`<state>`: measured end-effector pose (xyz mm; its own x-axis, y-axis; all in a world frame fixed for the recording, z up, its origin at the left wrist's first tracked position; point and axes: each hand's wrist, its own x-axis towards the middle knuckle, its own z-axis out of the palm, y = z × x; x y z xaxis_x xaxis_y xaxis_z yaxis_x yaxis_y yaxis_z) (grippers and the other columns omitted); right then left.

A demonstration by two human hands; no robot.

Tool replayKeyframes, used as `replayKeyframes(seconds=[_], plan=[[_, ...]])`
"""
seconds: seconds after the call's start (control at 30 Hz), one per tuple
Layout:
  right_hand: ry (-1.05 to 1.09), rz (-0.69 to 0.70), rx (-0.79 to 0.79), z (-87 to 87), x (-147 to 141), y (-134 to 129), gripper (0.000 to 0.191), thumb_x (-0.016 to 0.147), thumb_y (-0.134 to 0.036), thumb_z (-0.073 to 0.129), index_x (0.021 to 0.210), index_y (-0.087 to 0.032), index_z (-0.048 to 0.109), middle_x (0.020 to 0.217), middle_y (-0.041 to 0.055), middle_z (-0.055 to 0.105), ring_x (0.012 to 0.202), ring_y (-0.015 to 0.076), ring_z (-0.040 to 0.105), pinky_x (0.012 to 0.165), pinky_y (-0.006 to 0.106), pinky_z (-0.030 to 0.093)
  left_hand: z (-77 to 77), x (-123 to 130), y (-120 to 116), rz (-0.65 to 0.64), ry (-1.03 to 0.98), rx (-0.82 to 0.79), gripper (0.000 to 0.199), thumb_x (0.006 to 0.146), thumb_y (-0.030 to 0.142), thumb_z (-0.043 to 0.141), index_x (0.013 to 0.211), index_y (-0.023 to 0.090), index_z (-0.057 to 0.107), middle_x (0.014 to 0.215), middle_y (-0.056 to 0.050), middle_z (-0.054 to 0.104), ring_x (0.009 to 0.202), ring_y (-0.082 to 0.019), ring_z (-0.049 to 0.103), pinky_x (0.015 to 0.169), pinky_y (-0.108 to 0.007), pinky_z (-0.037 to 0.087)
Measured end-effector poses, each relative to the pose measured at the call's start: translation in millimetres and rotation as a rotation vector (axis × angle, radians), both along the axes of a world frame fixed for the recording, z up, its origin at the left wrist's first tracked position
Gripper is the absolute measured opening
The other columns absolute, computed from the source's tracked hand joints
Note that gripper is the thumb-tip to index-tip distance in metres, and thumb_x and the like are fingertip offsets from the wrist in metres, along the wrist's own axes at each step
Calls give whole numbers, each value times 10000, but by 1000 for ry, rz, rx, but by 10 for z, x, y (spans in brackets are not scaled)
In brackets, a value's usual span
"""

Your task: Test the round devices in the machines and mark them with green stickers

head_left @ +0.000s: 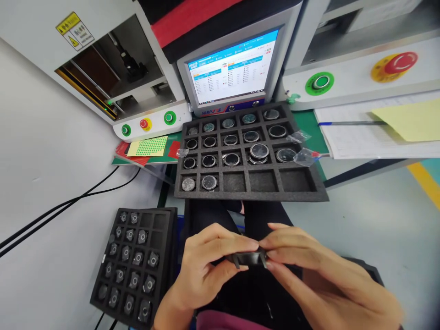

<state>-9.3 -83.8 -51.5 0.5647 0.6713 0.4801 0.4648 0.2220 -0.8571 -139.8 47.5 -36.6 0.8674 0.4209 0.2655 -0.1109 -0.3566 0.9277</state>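
Above the lap, a dark watch case (pixel 250 259) is seen edge-on, its lugs pointing down. My left hand (pixel 209 261) grips its left side between thumb and fingers. From the right, my right hand (pixel 302 256) pinches the other end with its fingertips. Just beyond the hands lies a black foam tray (pixel 261 181) with round watch parts in most of its cells. One round watch part (pixel 259 151) sits raised on top of another there. Several cells in the front right of this tray hold nothing.
A second foam tray (pixel 165 229) with several watch cases stands lower left. Behind are a monitor (pixel 233 68) and machines with green buttons (pixel 319 81) and a red stop button (pixel 400 63). Papers (pixel 357 137) and a pen (pixel 354 123) lie at right; cables (pixel 79 198) hang left.
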Motion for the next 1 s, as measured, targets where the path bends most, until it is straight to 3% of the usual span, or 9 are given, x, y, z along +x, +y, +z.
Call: replayKeyframes(seconds=[0.27,0.47,0.57,0.67,0.8,0.87,1.0], plan=[[16,280,1,74,304,97,195,928,-336,601,757,-244,623,709,-11,673,671,138,671,841,316,587,-59,64,20,-48,1,-69,254,885,295,652,1133,284,707,876,-48,718,767,-160,658,659,-244,512],[74,281,75,-18,237,112,165,930,-295,607,777,-235,620,702,-13,663,658,131,659,864,342,577,-67,105,-8,-35,-23,-166,234,892,306,643,1114,297,715,857,-43,724,766,-170,672,673,-266,524],[157,196,129,-91,157,103,38,909,-258,640,877,-240,629,720,-11,664,669,140,656,854,368,581,-68,122,-5,-6,-16,-191,224,885,317,649,1091,276,728,862,-53,733,756,-169,670,665,-265,528],[87,119,145,-132,93,83,74,883,-198,665,942,-243,655,746,8,687,676,168,665,807,408,586,-70,140,12,9,-6,-207,216,879,337,655,1057,250,741,838,-62,728,734,-170,669,642,-263,526],[-4,66,122,-127,102,81,98,858,-143,680,887,-236,665,762,9,696,686,171,673,807,405,580,-76,154,49,11,-7,-190,210,880,324,656,1059,254,740,817,-54,717,729,-160,654,641,-252,507],[0,123,108,-98,168,101,61,885,-169,657,875,-229,653,749,7,687,687,162,671,791,379,583,-81,155,69,2,-7,-189,212,881,326,655,1063,258,739,816,-49,713,724,-150,639,637,-240,493],[-19,375,58,7,339,155,120,951,-239,568,844,-218,621,729,17,664,684,147,656,661,289,584,-98,165,89,-68,-2,-200,225,881,345,653,1048,228,746,787,-54,704,677,-133,597,593,-224,460]])
